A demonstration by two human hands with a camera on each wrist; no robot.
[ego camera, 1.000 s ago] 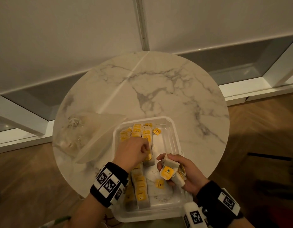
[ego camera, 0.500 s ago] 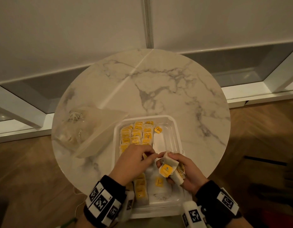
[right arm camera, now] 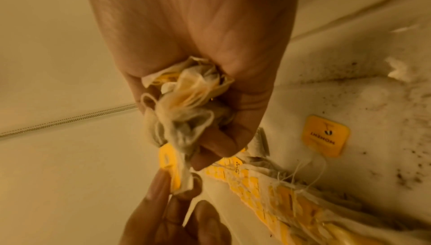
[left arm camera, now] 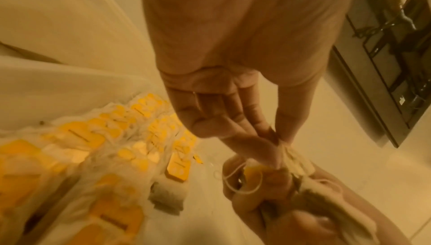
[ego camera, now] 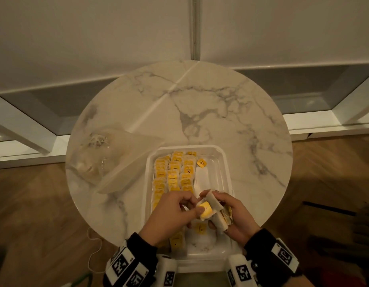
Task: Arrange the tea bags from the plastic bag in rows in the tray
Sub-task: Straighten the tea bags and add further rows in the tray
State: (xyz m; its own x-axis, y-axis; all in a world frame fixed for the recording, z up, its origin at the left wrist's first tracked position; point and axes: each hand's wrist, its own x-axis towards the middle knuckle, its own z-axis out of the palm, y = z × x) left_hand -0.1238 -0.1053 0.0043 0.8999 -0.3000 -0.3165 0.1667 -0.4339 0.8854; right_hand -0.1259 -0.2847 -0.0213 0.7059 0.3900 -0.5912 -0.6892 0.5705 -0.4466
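A small paper tea bag with a yellow square tag [ego camera: 206,209], above the clear plastic tray [ego camera: 226,162] on the round marble table [ego camera: 200,104], is pinched by the left hand [ego camera: 171,216] while the right hand [ego camera: 235,216] clutches a bundle of bags [right arm camera: 186,101]. Tangled strings could drag extra bags out, disturbing the rows at the tray's left.
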